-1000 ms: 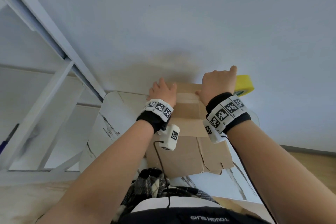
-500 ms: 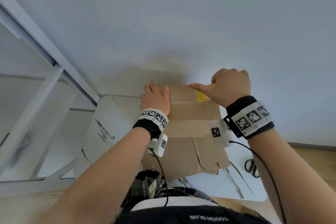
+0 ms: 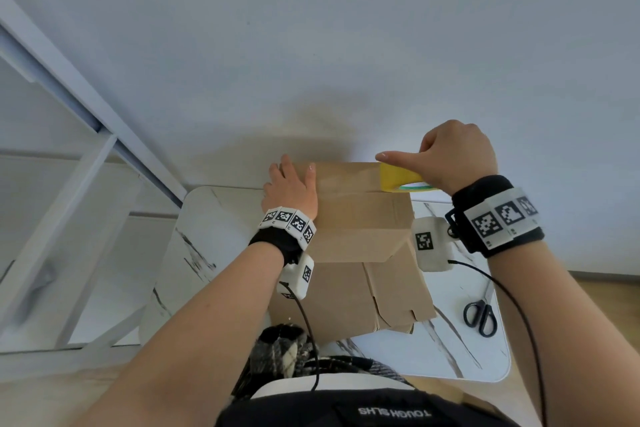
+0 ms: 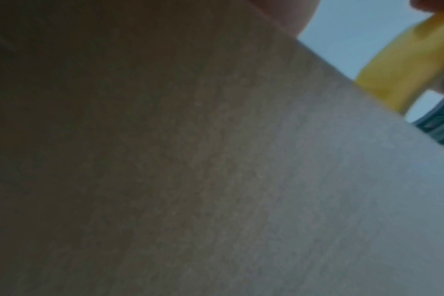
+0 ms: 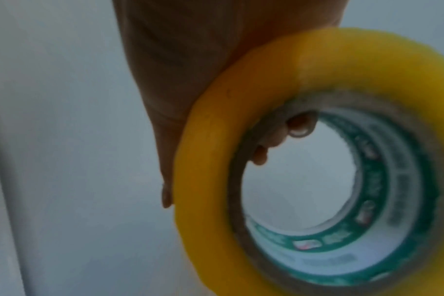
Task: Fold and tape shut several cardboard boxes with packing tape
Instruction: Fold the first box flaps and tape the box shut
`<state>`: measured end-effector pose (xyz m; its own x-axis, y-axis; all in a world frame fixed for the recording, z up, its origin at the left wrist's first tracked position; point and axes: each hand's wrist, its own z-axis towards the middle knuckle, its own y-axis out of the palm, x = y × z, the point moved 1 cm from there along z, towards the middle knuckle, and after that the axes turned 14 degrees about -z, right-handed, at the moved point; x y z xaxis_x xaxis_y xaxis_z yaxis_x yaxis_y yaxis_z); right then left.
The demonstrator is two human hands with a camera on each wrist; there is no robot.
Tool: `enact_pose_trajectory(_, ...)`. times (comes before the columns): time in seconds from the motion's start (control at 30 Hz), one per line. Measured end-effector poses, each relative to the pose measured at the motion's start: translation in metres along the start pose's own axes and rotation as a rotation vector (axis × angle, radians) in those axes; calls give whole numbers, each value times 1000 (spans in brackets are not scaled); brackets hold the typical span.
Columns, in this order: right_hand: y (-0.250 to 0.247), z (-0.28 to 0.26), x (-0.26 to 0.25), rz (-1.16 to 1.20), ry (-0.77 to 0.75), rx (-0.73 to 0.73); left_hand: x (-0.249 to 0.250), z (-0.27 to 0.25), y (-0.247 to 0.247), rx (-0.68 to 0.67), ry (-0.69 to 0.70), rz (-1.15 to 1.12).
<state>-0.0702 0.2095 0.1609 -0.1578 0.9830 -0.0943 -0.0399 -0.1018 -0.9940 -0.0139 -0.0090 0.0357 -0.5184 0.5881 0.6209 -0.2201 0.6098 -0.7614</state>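
Note:
A brown cardboard box (image 3: 353,218) stands on a small white marbled table (image 3: 214,229), its top flaps folded down. My left hand (image 3: 291,184) lies flat on the box top near the far left edge, fingers straight. My right hand (image 3: 453,156) grips a yellow roll of packing tape (image 3: 398,178) over the box's far right corner, thumb stretched along the roll's top. In the right wrist view the tape roll (image 5: 317,160) fills the frame, with fingertips (image 5: 299,128) hooked inside its green-printed core. The left wrist view shows blurred cardboard (image 4: 216,180) and the roll (image 4: 406,66) at upper right.
Black-handled scissors (image 3: 479,317) lie on the table to the right of the box. A pale wall (image 3: 311,45) rises just behind the table. A white frame structure (image 3: 69,184) stands to the left. Loose lower flaps (image 3: 398,305) hang on the box's near side.
My right hand has drawn the tape roll rightward, from the middle of the box top to its far right corner. The left hand has slid slightly left and stays flat on the box.

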Motion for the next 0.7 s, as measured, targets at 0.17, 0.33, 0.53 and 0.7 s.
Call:
enact_pose_trajectory(0.17,-3,4,13,-307,28,-25,0,0,2,-10,5,-4)
enact_pose_trajectory(0.33,8,7,22,-315,74,-113,-1,0,3,-4,11,7)
enact_pose_trajectory(0.53,23,7,41,-391,104,-134,1,1,5,0,14,15)
enact_pose_trajectory(0.7,46,2,48,-380,122,-175,-1,0,4,11,22,13)
